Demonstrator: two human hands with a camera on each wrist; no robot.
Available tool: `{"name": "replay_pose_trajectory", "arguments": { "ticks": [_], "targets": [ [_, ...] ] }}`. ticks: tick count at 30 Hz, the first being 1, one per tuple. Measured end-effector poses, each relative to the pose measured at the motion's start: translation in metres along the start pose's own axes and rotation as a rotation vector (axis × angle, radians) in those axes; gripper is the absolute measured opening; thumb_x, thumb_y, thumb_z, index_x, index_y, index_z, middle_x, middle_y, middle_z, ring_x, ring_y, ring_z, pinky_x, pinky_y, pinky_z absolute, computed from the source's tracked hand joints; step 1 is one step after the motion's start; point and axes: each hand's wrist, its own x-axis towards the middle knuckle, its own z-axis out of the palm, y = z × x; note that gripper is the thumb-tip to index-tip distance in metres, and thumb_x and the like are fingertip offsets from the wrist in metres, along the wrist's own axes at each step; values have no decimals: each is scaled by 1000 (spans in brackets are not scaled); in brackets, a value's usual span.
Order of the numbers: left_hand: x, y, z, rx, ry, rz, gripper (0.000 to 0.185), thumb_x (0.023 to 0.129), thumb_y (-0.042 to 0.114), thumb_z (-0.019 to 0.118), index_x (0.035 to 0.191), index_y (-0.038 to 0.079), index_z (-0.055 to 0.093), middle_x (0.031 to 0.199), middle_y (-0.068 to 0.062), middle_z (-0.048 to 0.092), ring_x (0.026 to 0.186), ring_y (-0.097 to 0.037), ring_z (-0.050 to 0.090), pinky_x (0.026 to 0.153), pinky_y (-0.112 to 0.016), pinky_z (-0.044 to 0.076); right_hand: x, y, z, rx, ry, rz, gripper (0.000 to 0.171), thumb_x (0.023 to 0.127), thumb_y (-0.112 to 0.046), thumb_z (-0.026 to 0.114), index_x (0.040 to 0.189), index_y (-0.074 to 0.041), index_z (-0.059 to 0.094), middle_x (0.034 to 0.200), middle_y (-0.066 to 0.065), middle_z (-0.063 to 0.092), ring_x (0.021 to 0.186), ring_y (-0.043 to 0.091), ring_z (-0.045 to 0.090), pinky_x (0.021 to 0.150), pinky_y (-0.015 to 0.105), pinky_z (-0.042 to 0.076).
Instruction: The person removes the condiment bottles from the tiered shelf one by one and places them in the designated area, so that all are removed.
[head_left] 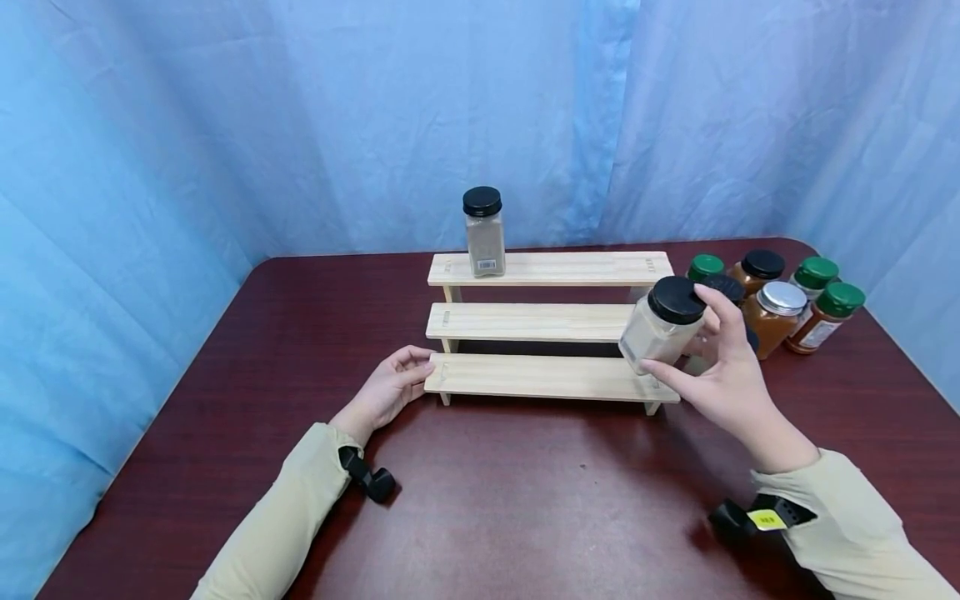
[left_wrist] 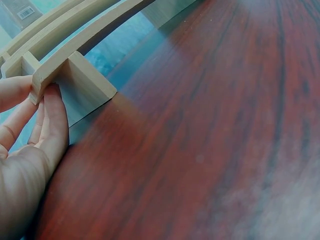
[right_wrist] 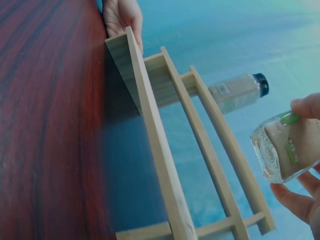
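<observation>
In the head view my right hand (head_left: 723, 375) grips a clear spice jar (head_left: 654, 335) with a black lid, tilted and raised over the right end of the wooden three-step rack (head_left: 551, 375). Pale powder fills much of that jar (right_wrist: 287, 147) in the right wrist view. My left hand (head_left: 390, 387) pinches the left end of the rack's lowest board; in the left wrist view, fingers (left_wrist: 54, 117) lie on both faces of that board (left_wrist: 65, 57). Another black-lidded jar of pale powder (head_left: 486, 242) stands upright on the top board, near its left end.
Several spice jars cluster on the table right of the rack, among them a silver-lidded jar (head_left: 776, 312) and a green-lidded jar (head_left: 825, 321). My right hand partly covers this group. A light blue curtain (head_left: 450, 108) hangs behind the dark red table (head_left: 487, 500).
</observation>
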Motion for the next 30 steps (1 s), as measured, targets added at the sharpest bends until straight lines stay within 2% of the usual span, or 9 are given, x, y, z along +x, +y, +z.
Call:
{"name": "replay_pose_trajectory", "arguments": {
  "ticks": [2, 5, 11, 13, 19, 21, 25, 28, 30],
  "targets": [
    [0, 0, 0, 1, 0, 0, 25, 95, -5, 46, 98, 18, 56, 91, 4, 61, 81, -7, 63, 72, -21, 53, 0, 0, -4, 1, 13, -8, 87, 75, -5, 78, 138, 2, 19, 132, -24, 42, 116, -6, 47, 87, 7, 41],
    [0, 0, -1, 3, 0, 1, 25, 96, -4, 46, 98, 18, 56, 92, 4, 61, 82, -7, 63, 72, -21, 53, 1, -1, -11, 15, 34, -20, 86, 79, -24, 75, 137, 3, 18, 132, -22, 44, 116, -4, 48, 88, 7, 41],
    [-1, 0, 0, 2, 8, 6, 25, 95, -4, 46, 98, 18, 56, 91, 4, 61, 81, -6, 63, 73, -21, 53, 2, -1, -23, 58, 61, -46, 90, 79, -44, 68, 135, 5, 17, 129, -16, 49, 113, -1, 52, 86, 8, 43],
    [-1, 0, 0, 0, 11, 3, 25, 95, -5, 46, 98, 18, 56, 91, 4, 60, 81, -6, 63, 72, -21, 53, 1, 0, -29, 56, 68, -56, 89, 80, -45, 67, 134, 5, 17, 129, -14, 51, 110, -1, 54, 84, 8, 44],
    [-1, -1, 0, 0, 11, -5, 25, 95, -5, 46, 97, 19, 56, 90, 4, 60, 81, -6, 63, 73, -21, 53, -6, 4, -49, -3, 77, -44, 85, 81, -42, 66, 134, 4, 17, 127, -13, 53, 93, -6, 59, 62, 7, 42],
    [-1, -1, 0, -1, 13, -6, 25, 95, -4, 47, 97, 19, 56, 90, 4, 60, 81, -6, 63, 73, -21, 53, -8, 7, -55, 11, 80, -36, 84, 81, -36, 69, 134, 4, 17, 127, -10, 54, 93, -4, 60, 65, 6, 44],
    [-1, -1, -2, -6, 4, 1, 24, 95, -4, 48, 97, 18, 56, 90, 4, 60, 81, -7, 63, 72, -20, 53, -12, 12, -68, -40, 84, 1, 86, 80, -39, 67, 134, 3, 16, 129, -12, 51, 94, -8, 59, 74, 5, 45],
    [-1, -1, -2, -6, -1, 2, 25, 95, -5, 47, 97, 18, 55, 90, 4, 60, 81, -6, 63, 72, -20, 53, -16, 16, -78, -106, 94, 34, 88, 78, -45, 63, 134, 3, 15, 128, -16, 48, 93, -11, 56, 75, 3, 44],
    [-1, -1, -2, -8, 3, 0, 25, 95, -5, 47, 97, 18, 55, 90, 4, 60, 81, -6, 63, 72, -20, 53, -19, 19, -84, -113, 109, 55, 87, 78, -43, 65, 135, 3, 16, 128, -15, 48, 95, -10, 55, 76, 4, 43]
  ]
}}
